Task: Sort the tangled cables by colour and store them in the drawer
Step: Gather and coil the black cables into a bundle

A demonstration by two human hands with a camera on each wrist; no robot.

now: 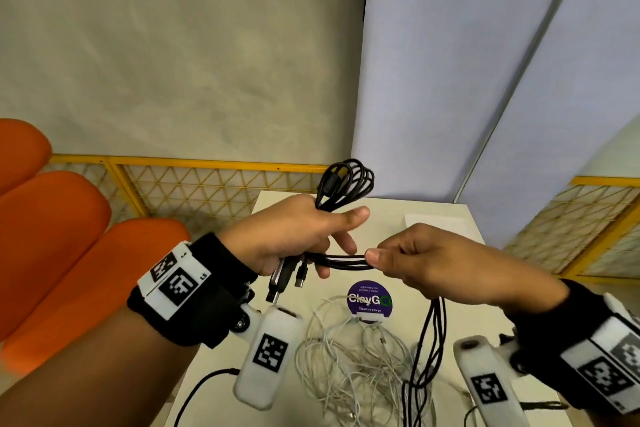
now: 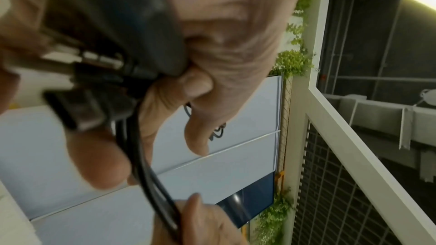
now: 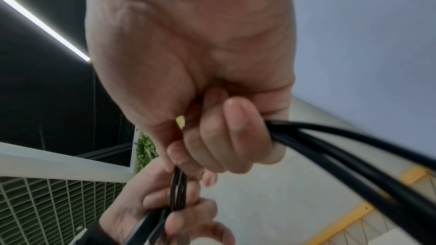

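Observation:
My left hand [image 1: 304, 236] grips a folded bundle of black cables [image 1: 346, 184] above the white table [image 1: 446, 215]. Loops stick up past the thumb and the plugs [image 1: 287, 279] hang below the palm. Several black strands run right to my right hand [image 1: 408, 256], which pinches them between thumb and fingers, then drop to the table. The left wrist view shows my left fingers [image 2: 165, 111] curled round the black cables [image 2: 144, 170] and plugs. In the right wrist view my right fingers [image 3: 226, 133] are closed on the black cables [image 3: 354, 157]. A tangle of white cables [image 1: 349, 364] lies on the table below.
A round purple sticker stand [image 1: 369, 298] sits mid-table behind the white tangle. A white paper [image 1: 436, 224] lies at the table's far side. Orange seat cushions [image 1: 52, 236] are at left, a yellow mesh fence [image 1: 194, 184] behind, a pale blue panel [image 1: 450, 80] beyond.

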